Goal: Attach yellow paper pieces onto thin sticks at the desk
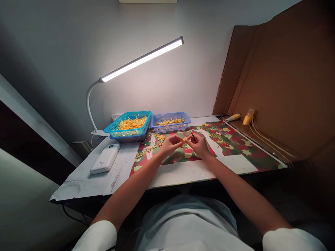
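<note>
Fingertips of my left hand (pixel 172 144) pinch a small yellow piece (pixel 184 139), thin and ribbon-like, over the patterned sheet. My right hand (pixel 199 145) meets it from the other side, its fingers closed on the same piece. A slim dark pointed tool (pixel 193 136) also sticks up from my right hand; its exact kind is hard to make out. Just beyond my left hand lie loose yellow pieces (pixel 158 136), with thin yellow strands (pixel 147 151) to their left.
Behind my hands stand a turquoise basket (pixel 127 132) of yellow pieces and a purple basket (pixel 171 128) of golden bits. A lit lamp (pixel 142 60) reaches overhead. At left lies a white power bank (pixel 105 159). Cardboard (pixel 277 87), a glue-like tube (pixel 232 118) and a small bottle (pixel 248 118) are at right.
</note>
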{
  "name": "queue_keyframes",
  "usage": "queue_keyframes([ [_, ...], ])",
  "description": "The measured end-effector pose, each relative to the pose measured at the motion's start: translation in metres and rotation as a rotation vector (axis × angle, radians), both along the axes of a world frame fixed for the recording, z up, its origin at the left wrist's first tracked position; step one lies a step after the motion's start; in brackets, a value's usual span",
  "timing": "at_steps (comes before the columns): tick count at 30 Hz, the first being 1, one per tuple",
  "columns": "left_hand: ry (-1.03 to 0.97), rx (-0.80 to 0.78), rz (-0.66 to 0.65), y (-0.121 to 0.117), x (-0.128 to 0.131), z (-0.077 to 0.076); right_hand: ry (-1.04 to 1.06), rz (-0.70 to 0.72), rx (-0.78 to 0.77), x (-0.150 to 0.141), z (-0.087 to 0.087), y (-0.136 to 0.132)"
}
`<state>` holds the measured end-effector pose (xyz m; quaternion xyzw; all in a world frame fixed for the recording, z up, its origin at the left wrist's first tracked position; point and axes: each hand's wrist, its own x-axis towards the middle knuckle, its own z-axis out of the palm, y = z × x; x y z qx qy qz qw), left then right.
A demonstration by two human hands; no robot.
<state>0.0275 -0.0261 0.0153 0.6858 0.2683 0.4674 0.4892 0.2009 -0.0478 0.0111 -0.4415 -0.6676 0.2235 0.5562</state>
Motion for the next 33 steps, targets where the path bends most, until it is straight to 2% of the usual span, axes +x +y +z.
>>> queue_keyframes([
  [5,-0.121,-0.064,0.109,0.003,0.002,0.000,0.001,-0.080,-0.008,0.025,0.001,0.005],
  [8,-0.145,-0.054,0.203,0.002,0.002,0.001,-0.252,-0.131,-0.007,0.034,0.000,0.006],
  [11,-0.123,-0.010,0.269,-0.001,0.003,0.001,-0.534,-0.137,0.039,0.030,-0.002,0.004],
  [14,-0.112,0.029,0.289,-0.004,0.005,0.001,-0.649,-0.159,0.121,0.022,-0.005,0.001],
  [21,-0.069,0.092,0.285,-0.008,0.009,-0.001,-0.739,-0.251,0.288,0.017,-0.009,0.003],
  [33,-0.057,0.066,0.331,-0.008,0.010,-0.002,-0.771,-0.311,0.309,0.014,-0.010,0.001],
])
